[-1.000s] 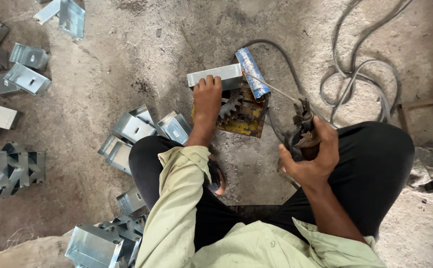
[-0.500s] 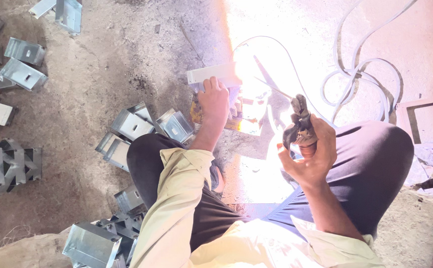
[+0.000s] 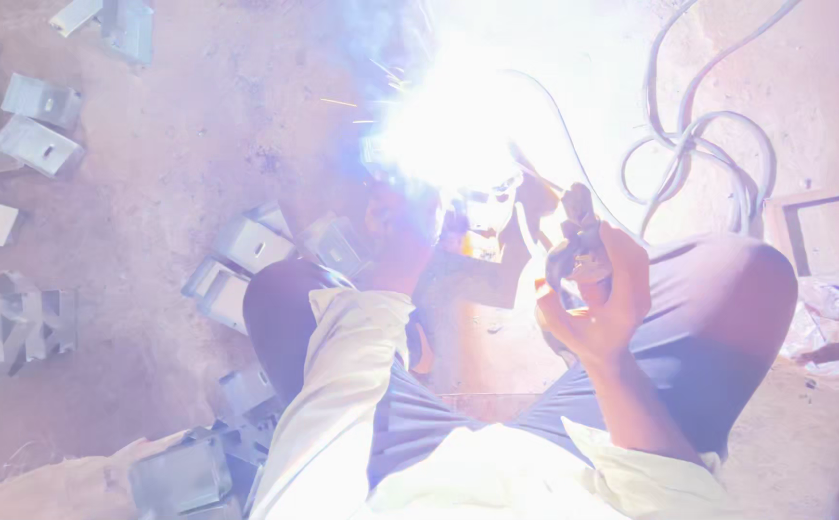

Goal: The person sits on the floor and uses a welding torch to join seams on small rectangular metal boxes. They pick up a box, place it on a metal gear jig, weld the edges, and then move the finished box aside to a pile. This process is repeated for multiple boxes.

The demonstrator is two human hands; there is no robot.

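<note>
Since a second ago the arc has flared from nothing into a white blaze [image 3: 458,125] that washes out the floor ahead of you, swallowing the flat metal piece and the blue-wrapped bundle that showed plainly before; your arms have hardly shifted. Your right hand [image 3: 597,289] is clamped around the dark, knobbly electrode holder [image 3: 573,236], fingers curled tight about its grip, with the thin rod running up from it into the glare. Your left hand [image 3: 395,241] reaches forward in a pale cloth sleeve and rests at the lower edge of the glare, where the workpiece lay; whether it presses, pinches or only touches there I cannot tell, for the light hides the fingers. Between your knees a rough, dark plate [image 3: 467,279] shows, half burnt out by the brightness. Smooth grey cables [image 3: 698,144] loop across the dusty concrete floor [image 3: 207,125] to your right. To your left, folded sheet-metal brackets [image 3: 246,241], boxy and dull silver with small slots, lie scattered near your knee, and more of them [image 3: 34,135] are spread well apart towards the far left edge.
</note>
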